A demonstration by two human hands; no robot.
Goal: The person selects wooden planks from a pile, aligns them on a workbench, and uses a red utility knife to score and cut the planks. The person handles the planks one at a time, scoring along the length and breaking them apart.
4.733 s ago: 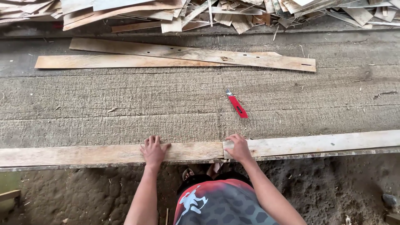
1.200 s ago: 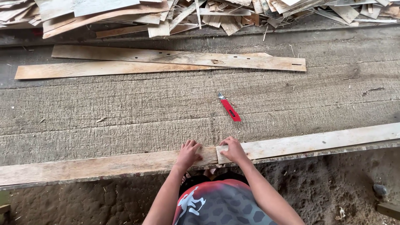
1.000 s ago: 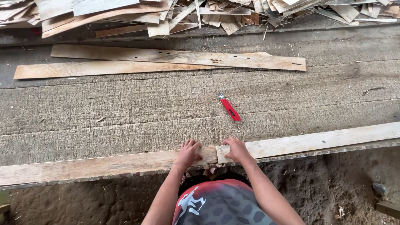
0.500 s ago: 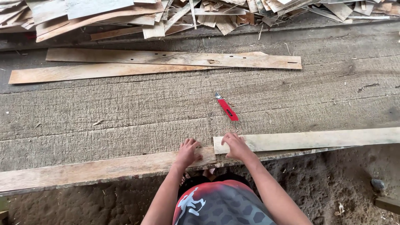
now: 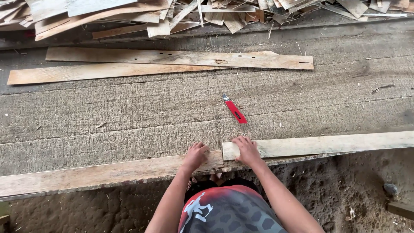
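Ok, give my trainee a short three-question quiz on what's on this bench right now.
1. True or false: the red-handled utility knife is in the right hand.
2. Which hand rests on the pale thin wood strip: A left, B right?
3. The left hand presses the darker thin wood strip at the ____ edge of the rough grey wooden bench.

Key: 1 false, it lies untouched on the bench; 2 B; 3 near.

There are two hands, the left hand (image 5: 196,154) and the right hand (image 5: 246,149). Four long strips lie on the desk (image 5: 129,112): two near strips (image 5: 95,173) (image 5: 327,144) and two far strips (image 5: 181,58) (image 5: 99,72). There is one red knife (image 5: 235,110). At the back is one pile of wood scraps (image 5: 172,15), too many to count.
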